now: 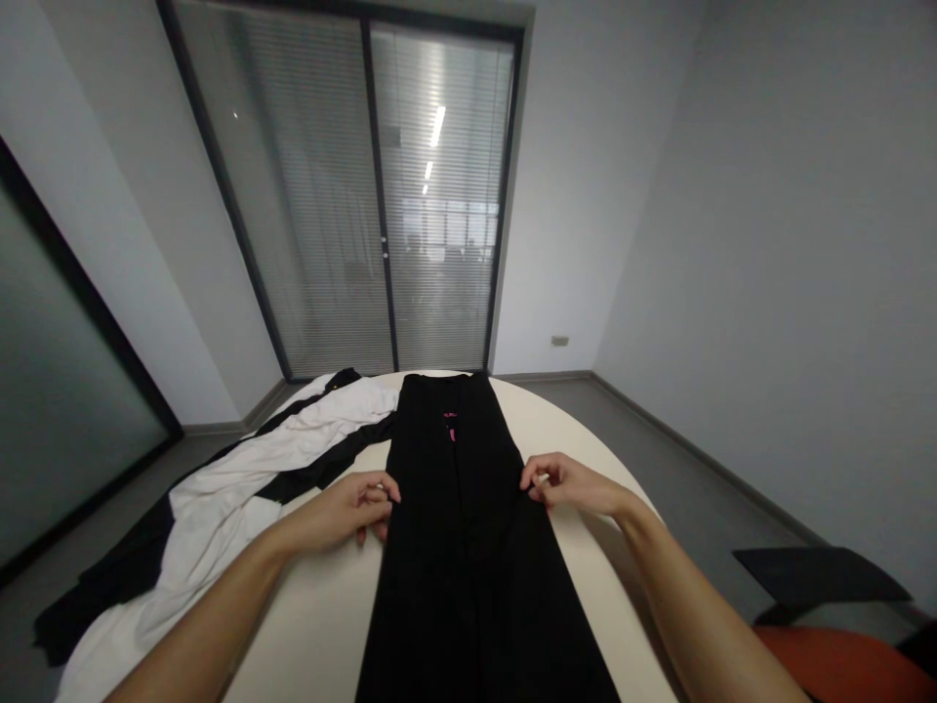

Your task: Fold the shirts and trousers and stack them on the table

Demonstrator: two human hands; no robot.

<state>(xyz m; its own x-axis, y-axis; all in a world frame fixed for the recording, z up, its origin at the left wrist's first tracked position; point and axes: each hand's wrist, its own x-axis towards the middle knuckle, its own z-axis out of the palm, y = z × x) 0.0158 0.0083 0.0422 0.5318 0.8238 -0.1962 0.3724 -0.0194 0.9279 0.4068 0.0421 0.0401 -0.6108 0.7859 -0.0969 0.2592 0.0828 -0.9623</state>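
Observation:
A long black garment (468,547) lies flat down the middle of a round white table (322,615), with a small pink label (449,427) near its far end. My left hand (358,508) pinches the garment's left edge, fingers curled onto the cloth. On the opposite side my right hand (563,483) pinches the right edge at the same height. Both arms reach in from the near side.
A pile of white and black clothing (241,478) covers the table's left part and hangs over the edge. An orange chair with a black armrest (820,576) stands at the near right. Glass doors with blinds (381,195) close the far wall.

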